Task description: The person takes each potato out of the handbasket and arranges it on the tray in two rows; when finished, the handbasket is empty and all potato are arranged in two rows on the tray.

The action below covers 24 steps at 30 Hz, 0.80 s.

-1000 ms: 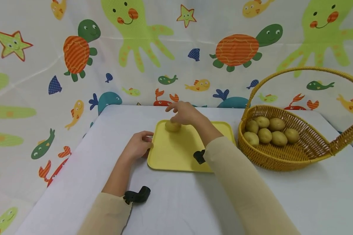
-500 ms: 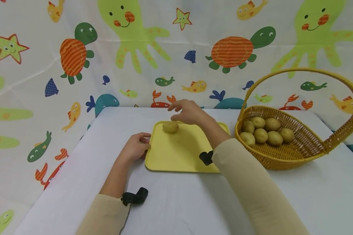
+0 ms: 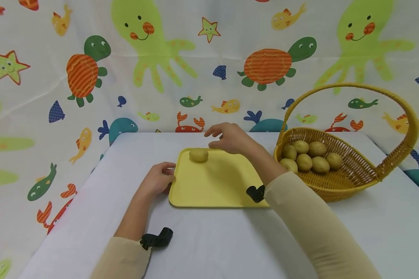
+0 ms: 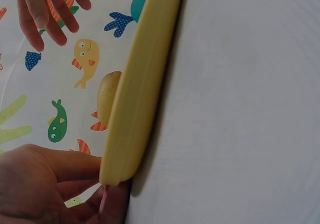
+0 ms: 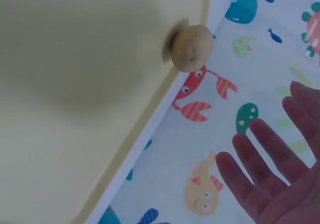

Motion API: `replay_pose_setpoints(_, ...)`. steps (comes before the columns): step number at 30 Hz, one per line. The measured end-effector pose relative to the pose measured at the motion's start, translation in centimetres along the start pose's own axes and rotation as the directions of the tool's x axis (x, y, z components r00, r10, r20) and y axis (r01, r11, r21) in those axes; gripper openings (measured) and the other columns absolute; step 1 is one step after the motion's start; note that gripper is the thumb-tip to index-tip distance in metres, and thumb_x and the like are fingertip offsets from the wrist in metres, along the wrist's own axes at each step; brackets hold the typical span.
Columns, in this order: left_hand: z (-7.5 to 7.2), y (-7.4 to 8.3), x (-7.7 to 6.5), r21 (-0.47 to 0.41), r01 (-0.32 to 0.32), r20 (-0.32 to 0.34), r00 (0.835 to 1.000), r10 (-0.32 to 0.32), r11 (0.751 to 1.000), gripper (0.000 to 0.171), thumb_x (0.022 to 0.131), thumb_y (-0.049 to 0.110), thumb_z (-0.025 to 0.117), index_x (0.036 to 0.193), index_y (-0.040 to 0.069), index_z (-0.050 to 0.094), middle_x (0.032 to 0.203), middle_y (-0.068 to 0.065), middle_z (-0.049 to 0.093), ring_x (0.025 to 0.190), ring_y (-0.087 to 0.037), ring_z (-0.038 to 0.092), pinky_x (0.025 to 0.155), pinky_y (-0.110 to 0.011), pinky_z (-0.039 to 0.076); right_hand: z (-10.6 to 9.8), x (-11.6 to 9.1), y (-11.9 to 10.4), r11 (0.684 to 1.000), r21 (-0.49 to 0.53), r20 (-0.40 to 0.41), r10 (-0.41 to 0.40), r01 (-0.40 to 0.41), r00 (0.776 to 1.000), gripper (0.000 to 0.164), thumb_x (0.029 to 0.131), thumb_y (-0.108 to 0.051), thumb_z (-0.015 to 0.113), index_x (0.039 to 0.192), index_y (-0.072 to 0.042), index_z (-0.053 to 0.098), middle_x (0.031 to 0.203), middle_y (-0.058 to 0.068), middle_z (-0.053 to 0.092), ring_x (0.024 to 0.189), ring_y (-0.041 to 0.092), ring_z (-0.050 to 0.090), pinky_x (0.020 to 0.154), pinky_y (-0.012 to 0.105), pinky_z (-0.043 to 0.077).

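On the yellow tray (image 3: 216, 186), a single potato (image 3: 198, 155) lies near the far left corner. My left hand (image 3: 158, 178) holds the tray's left edge, with its fingers against the rim; the left wrist view shows that hand (image 4: 45, 184) at the tray's end, partly cut off by the frame. Over the tray's far side hovers my right hand (image 3: 232, 138), fingers spread and nothing in them. In the right wrist view its fingers (image 5: 265, 176) are apart from the potato (image 5: 192, 48).
A wicker basket (image 3: 356, 185) with a tall handle stands right of the tray, with several potatoes (image 3: 303, 162) gathered at its left side. White cloth (image 3: 209, 240) covers the table. Behind hangs a sheet (image 3: 181, 23) printed with sea animals.
My right hand has drawn away from the potato to the right, leaving it on the tray. My left hand stays at the tray's edge. The head view has shifted slightly.
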<state>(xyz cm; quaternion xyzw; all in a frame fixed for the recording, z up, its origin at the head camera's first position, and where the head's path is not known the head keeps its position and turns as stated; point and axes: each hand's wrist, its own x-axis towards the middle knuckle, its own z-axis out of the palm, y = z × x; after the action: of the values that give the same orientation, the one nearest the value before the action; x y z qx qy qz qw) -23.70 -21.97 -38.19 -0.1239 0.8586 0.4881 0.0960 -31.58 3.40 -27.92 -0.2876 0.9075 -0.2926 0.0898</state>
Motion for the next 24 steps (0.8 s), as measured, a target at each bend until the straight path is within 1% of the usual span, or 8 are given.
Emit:
replay_pose_setpoints(6,-0.1,-0.5,-0.2,0.002,0.008,0.007,1.000,-0.008,1.000,0.054,0.099,0.006,0.057,0.151,0.008,0.048,0.129,-0.017,0.055,0.099,-0.026,0.061,0.073,-0.028,0.059,-0.4,-0.9,0.0,1.000,-0.030,-0.016,-0.001,0.000,1.000,0.038,0.098,-0.023,0.069,0.136,-0.017,0.067,0.140,0.013,0.064,0.130,0.032,0.059,0.104,0.046,0.053)
replay_pose_setpoints(10,0.0,-0.7,-0.3,0.006,0.009,0.011,1.000,-0.009,1.000,0.054,0.099,0.007,0.056,0.152,0.007,0.048,0.129,-0.017,0.055,0.097,-0.026,0.062,0.072,-0.028,0.059,-1.0,-1.6,0.4,0.999,-0.046,-0.019,0.006,-0.007,1.000,0.039,0.098,-0.023,0.069,0.137,-0.017,0.067,0.141,0.013,0.063,0.130,0.033,0.059,0.105,0.047,0.053)
replay_pose_setpoints(14,0.0,-0.6,-0.3,0.013,-0.003,0.020,1.000,0.002,1.000,0.054,0.099,0.007,0.056,0.152,0.007,0.047,0.129,-0.018,0.055,0.096,-0.025,0.062,0.072,-0.028,0.059,-1.9,-2.6,1.0,0.998,-0.068,-0.030,0.011,-0.013,0.999,0.039,0.098,-0.022,0.070,0.137,-0.017,0.067,0.141,0.013,0.063,0.129,0.034,0.059,0.105,0.048,0.052)
replay_pose_setpoints(19,0.0,-0.4,-0.3,0.027,-0.010,0.023,1.000,0.010,1.000,0.054,0.100,0.008,0.055,0.153,0.006,0.046,0.133,-0.019,0.054,0.102,-0.027,0.062,0.075,-0.029,0.059,-3.1,-3.9,2.1,0.996,-0.093,-0.049,-0.002,-0.003,0.999,0.040,0.098,-0.021,0.070,0.137,-0.014,0.066,0.140,0.015,0.063,0.128,0.035,0.060,0.104,0.049,0.052)
replay_pose_setpoints(24,0.0,-0.2,0.0,0.031,-0.010,0.027,1.000,0.009,0.999,0.055,0.100,0.008,0.055,0.154,0.007,0.045,0.136,-0.020,0.053,0.103,-0.028,0.062,0.076,-0.030,0.060,-4.2,-4.9,3.3,0.993,-0.111,-0.052,0.024,-0.029,0.998,0.040,0.098,-0.019,0.069,0.137,-0.013,0.066,0.139,0.016,0.063,0.128,0.037,0.059,0.104,0.050,0.052)
